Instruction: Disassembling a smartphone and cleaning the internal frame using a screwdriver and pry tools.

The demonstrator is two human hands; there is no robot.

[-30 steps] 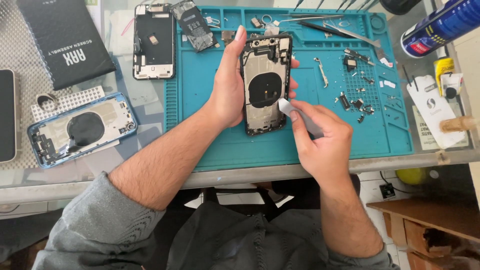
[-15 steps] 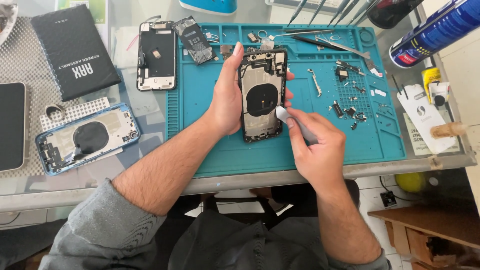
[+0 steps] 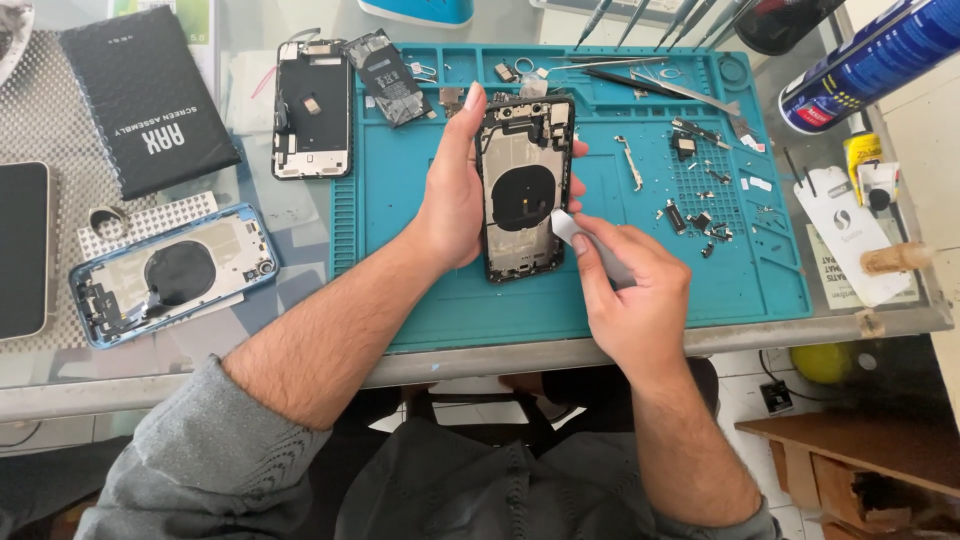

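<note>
The left hand [image 3: 455, 200] was closed around a black opened phone housing [image 3: 522, 185], thumb along its left edge and fingertips wrapping the right edge, holding it upright over the teal repair mat [image 3: 450, 290]. The right hand [image 3: 630, 295] pinched a thin pale pry tool [image 3: 585, 240] between thumb and fingers; the tool's flat tip rested at the housing's right edge, beside the round dark coil.

The housing stood over the mat's middle. Behind it, along the mat's upper tray slots, lay a loose battery [image 3: 385, 75], small brackets and a pair of tweezers [image 3: 650, 85]. To the right of the working hand, small dark parts and screws [image 3: 695, 215] were scattered on the mat, near but not touching the hand. A separated screen assembly [image 3: 312, 110] lay across the mat's left rim. A blue phone frame [image 3: 170, 275] rested on the glass table [image 3: 300, 340] to the left, well apart, with a black box [image 3: 145, 95] above it. A blue spray can [image 3: 870, 65] lay at the far right. Nothing lay between the hands and the housing.
</note>
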